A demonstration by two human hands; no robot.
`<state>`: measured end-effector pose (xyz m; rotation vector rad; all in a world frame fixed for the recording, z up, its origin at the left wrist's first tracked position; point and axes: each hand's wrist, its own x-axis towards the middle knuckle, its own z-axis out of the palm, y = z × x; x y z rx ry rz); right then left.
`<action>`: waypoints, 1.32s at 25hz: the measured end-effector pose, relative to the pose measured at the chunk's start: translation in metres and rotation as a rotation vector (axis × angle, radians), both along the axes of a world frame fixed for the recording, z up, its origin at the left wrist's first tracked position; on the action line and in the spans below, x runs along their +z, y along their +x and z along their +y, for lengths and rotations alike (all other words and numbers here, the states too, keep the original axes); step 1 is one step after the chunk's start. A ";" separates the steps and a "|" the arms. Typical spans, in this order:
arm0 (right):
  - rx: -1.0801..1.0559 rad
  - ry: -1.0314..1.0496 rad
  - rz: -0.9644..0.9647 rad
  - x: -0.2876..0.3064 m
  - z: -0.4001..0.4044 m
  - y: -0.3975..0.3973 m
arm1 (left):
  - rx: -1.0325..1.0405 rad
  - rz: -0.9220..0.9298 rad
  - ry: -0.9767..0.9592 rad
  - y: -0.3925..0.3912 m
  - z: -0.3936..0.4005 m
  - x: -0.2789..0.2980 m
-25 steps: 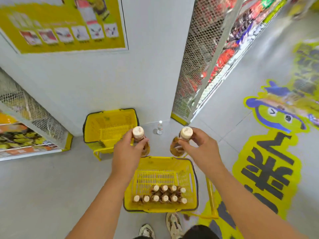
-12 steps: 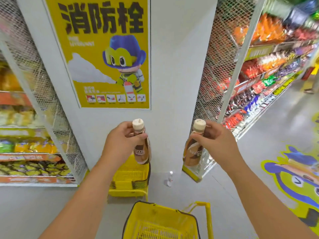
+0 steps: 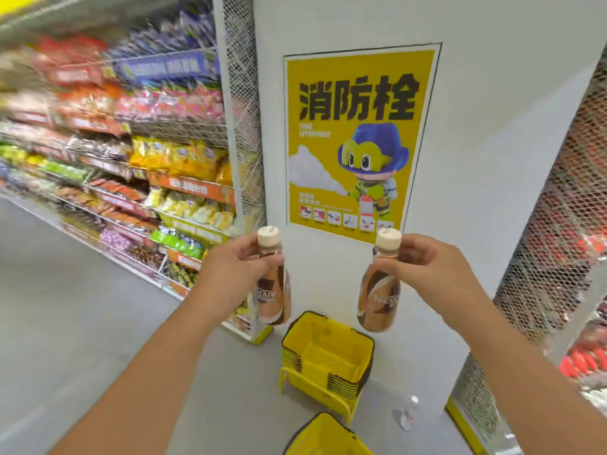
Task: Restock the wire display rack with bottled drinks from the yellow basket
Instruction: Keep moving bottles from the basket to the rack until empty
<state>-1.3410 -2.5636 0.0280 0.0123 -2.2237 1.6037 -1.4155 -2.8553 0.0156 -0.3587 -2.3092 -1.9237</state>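
Two brown plastic coffee bottles with cream caps, left one (image 3: 272,284) and right one (image 3: 379,290), now hang raised before the white pillar; my left hand (image 3: 231,274) and right hand (image 3: 437,277) pinch their necks, yellow basket (image 3: 323,436) dropped to the frame's bottom edge.

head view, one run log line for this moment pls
left hand grips coffee bottle by neck | right hand grips second coffee bottle by neck | both upright, raised | wire rack left
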 end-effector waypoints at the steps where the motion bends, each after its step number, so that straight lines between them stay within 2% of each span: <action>1: 0.056 0.000 -0.002 0.002 -0.013 -0.005 | 0.048 0.001 -0.004 0.009 -0.014 0.002; 11: 0.562 -0.009 0.016 0.022 -0.196 -0.016 | 0.544 0.019 -0.040 0.134 -0.188 0.027; 20: 0.917 -0.005 -0.004 0.029 -0.418 0.036 | 0.861 0.038 -0.027 0.272 -0.362 0.041; 27: 1.091 -0.001 -0.005 0.037 -0.608 0.109 | 1.026 0.027 -0.059 0.379 -0.520 0.045; 33: 1.157 -0.027 -0.002 0.035 -0.750 0.157 | 1.121 0.012 -0.078 0.446 -0.636 0.050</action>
